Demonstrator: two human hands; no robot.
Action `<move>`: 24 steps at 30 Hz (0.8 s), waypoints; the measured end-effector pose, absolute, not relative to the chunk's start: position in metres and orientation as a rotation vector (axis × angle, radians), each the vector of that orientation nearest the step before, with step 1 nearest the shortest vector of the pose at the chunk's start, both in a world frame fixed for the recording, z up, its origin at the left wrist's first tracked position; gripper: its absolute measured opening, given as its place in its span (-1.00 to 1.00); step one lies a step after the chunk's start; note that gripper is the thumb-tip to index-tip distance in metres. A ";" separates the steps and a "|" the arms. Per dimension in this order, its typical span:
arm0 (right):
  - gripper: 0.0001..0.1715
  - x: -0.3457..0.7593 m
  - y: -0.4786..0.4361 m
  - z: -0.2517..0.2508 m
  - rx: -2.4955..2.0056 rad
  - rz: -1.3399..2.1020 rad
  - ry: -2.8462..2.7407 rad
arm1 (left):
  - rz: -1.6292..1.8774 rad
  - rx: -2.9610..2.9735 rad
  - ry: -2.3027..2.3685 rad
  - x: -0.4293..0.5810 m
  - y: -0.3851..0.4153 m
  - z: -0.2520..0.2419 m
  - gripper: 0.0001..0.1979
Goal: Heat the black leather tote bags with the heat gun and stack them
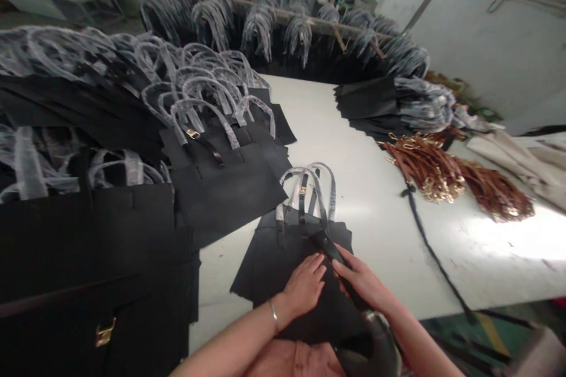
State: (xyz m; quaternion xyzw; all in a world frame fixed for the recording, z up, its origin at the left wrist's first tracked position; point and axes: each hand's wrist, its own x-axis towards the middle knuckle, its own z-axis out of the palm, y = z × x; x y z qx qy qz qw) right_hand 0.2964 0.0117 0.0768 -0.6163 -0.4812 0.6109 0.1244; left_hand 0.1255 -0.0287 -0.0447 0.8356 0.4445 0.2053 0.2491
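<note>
A black bag panel lies on the white table in front of me, its plastic-wrapped handles pointing away. Between the handles is a short black strap with a gold clasp. My left hand, with a bracelet at the wrist, rests on the panel, fingers stretched out. Beside it my right hand is closed around a long black strap-like piece, whose far end touches the panel below the handles. Its near end runs toward a dark, shiny shape that I cannot make out.
Stacked black bag panels with wrapped handles fill the left side. More panels lie at the back right, near bundles of brown straps with gold hardware. A black cord crosses the white table. Handles hang over a rail behind.
</note>
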 end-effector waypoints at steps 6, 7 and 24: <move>-0.24 0.288 0.017 0.071 -1.784 1.875 -1.417 | 0.569 2.368 1.488 0.068 -0.024 -0.040 -0.68; -0.25 0.287 0.020 0.069 -1.773 1.893 -1.421 | 0.575 2.388 1.495 0.065 -0.023 -0.039 -0.67; -0.31 0.217 0.056 0.060 -1.639 1.915 -1.763 | 0.714 2.541 1.280 0.069 -0.032 -0.063 -0.80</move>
